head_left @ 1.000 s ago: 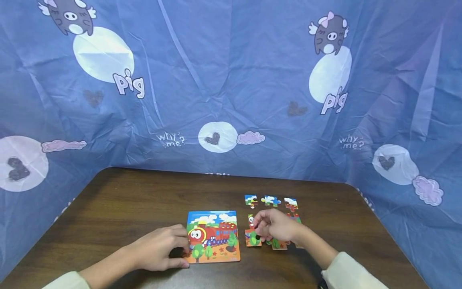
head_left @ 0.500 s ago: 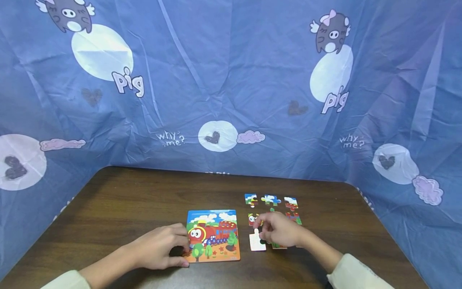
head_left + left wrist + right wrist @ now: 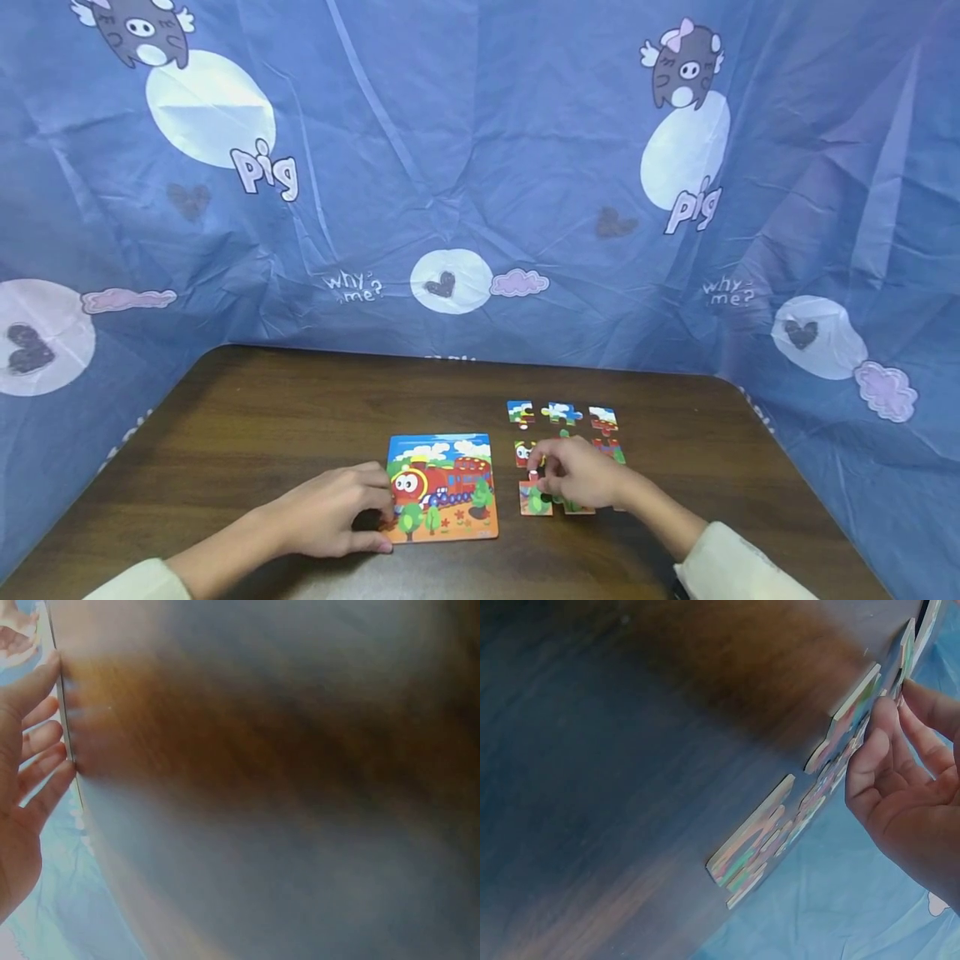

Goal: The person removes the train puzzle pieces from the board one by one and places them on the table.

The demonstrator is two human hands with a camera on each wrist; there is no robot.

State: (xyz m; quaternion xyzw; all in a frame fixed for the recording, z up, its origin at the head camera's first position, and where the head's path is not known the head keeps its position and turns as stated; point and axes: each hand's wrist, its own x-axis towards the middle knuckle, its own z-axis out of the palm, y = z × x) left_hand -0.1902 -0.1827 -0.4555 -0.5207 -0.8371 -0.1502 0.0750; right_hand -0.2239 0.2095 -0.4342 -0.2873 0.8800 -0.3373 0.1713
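Observation:
In the head view, my right hand [image 3: 581, 473] pinches a puzzle piece [image 3: 536, 502] with a green tree on orange ground, at the lower left of a spread of loose pieces. The right wrist view shows the thumb and finger at that piece's edge [image 3: 906, 656], low over the table. My left hand [image 3: 337, 510] rests at the left side of a square picture board [image 3: 450, 467] showing a red train, its fingertips at the board's edge. In the left wrist view, the left hand [image 3: 26, 750] has its fingers loosely extended down to the surface.
Several more puzzle pieces lie apart in rows, among them a cloud piece [image 3: 562, 414], a top right piece [image 3: 603, 419] and an eye piece [image 3: 524, 453]. The right hand partly covers others. A brown wooden table [image 3: 315, 408] meets a blue printed cloth [image 3: 450, 208] behind it.
The right hand's piece showed its picture, then looked plain white half a second ago, and now shows its picture again, slightly further right. The left hand and board have stayed put.

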